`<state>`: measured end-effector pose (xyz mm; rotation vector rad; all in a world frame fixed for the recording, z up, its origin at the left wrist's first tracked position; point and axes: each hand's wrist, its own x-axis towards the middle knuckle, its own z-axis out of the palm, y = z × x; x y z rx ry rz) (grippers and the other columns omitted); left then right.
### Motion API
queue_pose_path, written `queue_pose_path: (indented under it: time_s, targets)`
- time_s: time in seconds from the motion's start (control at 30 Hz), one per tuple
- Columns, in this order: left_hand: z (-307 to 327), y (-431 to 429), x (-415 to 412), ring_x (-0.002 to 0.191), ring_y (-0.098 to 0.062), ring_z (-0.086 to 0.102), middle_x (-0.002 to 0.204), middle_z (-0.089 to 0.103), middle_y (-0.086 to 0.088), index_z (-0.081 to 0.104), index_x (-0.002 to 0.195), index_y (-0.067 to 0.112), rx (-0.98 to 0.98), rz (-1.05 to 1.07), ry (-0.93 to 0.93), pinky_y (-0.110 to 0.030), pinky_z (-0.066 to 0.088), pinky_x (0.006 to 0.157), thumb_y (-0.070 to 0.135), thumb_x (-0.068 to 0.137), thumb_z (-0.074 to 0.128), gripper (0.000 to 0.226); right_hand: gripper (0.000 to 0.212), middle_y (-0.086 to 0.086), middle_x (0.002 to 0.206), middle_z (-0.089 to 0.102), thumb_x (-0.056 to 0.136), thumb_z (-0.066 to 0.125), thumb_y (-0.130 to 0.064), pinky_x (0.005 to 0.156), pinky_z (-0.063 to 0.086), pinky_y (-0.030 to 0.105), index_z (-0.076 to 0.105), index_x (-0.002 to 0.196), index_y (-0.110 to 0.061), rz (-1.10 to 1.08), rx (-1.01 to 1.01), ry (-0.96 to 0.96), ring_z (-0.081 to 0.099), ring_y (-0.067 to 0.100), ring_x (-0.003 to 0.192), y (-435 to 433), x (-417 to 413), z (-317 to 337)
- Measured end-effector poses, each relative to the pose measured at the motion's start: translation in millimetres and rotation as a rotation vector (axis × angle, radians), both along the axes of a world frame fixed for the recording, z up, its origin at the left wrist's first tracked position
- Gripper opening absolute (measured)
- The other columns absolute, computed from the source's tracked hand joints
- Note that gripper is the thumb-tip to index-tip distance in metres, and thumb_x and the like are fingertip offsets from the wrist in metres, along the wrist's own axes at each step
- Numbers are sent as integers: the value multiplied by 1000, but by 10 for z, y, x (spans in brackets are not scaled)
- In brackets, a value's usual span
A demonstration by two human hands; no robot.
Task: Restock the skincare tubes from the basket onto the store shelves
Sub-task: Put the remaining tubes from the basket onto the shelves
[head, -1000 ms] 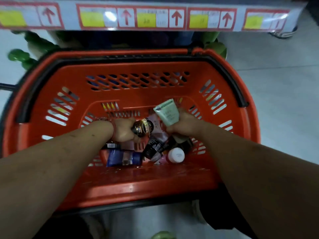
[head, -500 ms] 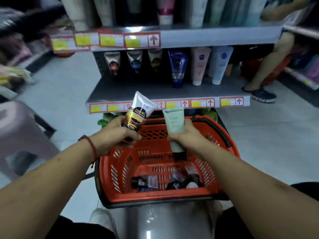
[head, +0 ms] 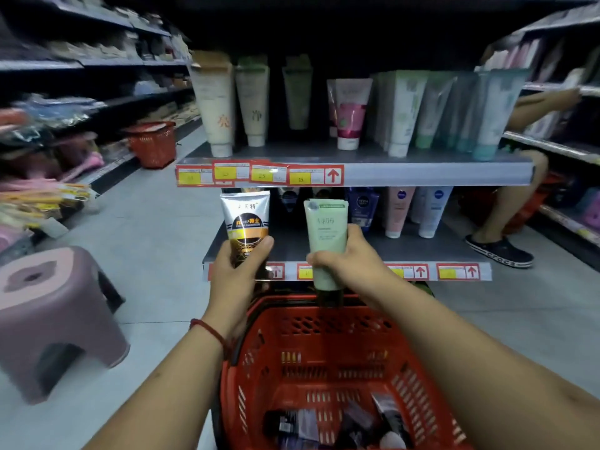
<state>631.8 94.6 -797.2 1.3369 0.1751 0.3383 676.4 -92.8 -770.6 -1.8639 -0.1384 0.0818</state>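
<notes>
View from a head-worn camera facing a grey shelving unit at the end of a shop aisle. Two bare arms reach forward over a red plastic basket (head: 324, 326) on the floor below.

The left hand (head: 238, 271), with a red string bracelet (head: 207, 329) on its wrist, has its fingers and thumb curled round the lower half of a black and gold tube (head: 245, 222). The tube is held upright with its flat crimped end on top. The right hand (head: 347, 264) grips a pale green tube (head: 326, 235) the same way, fingers wrapped round its lower part and its dark cap pointing down beneath the hand. The two tubes are side by side, not touching, in the air above the basket's far rim and in front of the lower shelf (head: 422, 248).

On that lower shelf, blue, pink and white tubes (head: 399, 209) stand on their caps to the right of the hands. The upper shelf (head: 422, 172) carries a row of cream, green and pink tubes (head: 349, 112), also cap down. Red and yellow price labels (head: 259, 173) line both shelf edges.

More dark tubes (head: 357, 423) lie jumbled in the bottom of the basket; their details are too blurred to read.

A pink plastic stool (head: 55, 313) stands on the pale floor at left, with a second red basket (head: 152, 142) further down the aisle. At right, another person's bare leg and dark shoe (head: 500, 251) are beside the unit
</notes>
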Motion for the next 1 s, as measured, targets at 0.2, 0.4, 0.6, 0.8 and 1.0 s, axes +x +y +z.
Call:
queue_pose_path:
  time_s: [0.2, 0.4, 0.6, 0.8, 1.0]
  targets:
    - [200, 23, 197, 90, -31, 69, 98, 74, -9, 71, 100, 27, 109, -14, -126, -47, 58, 81, 41, 78, 83, 28, 64, -4, 114, 65, 74, 84, -29, 88, 59, 40, 43, 124, -22, 4, 32, -88, 67, 14, 101, 262, 123, 237]
    - [625, 124, 551, 100, -24, 71, 104, 75, -5, 69, 109, 24, 61, -11, -252, -47, 58, 89, 36, 83, 81, 32, 62, -1, 116, 66, 76, 84, -22, 86, 60, 40, 44, 124, -21, -3, 118, -197, 67, 15, 104, 449, 372, 733]
    - [946, 290, 888, 91, -24, 69, 103, 73, -3, 64, 116, 23, -34, -58, -307, -32, 53, 67, 31, 92, 71, 26, 60, -1, 115, 67, 77, 84, -23, 85, 61, 42, 45, 123, -18, -67, 114, -316, 68, 18, 103, 562, 842, 1281]
    - [1088, 491, 1132, 101, -20, 71, 110, 73, -1, 65, 118, 23, 13, -102, -375, -32, 60, 74, 30, 89, 74, 31, 75, 6, 116, 67, 69, 88, -26, 77, 62, 41, 45, 129, -12, -121, 95, -332, 69, 24, 102, 701, 1656, 1570]
    - [1100, 540, 1357, 91, -21, 69, 101, 68, -4, 63, 115, 16, -88, -156, -413, -32, 60, 73, 24, 89, 74, 30, 64, 7, 112, 70, 77, 82, -27, 65, 58, 24, 53, 130, -8, -195, 28, -423, 71, 21, 97, 896, 2280, 1515]
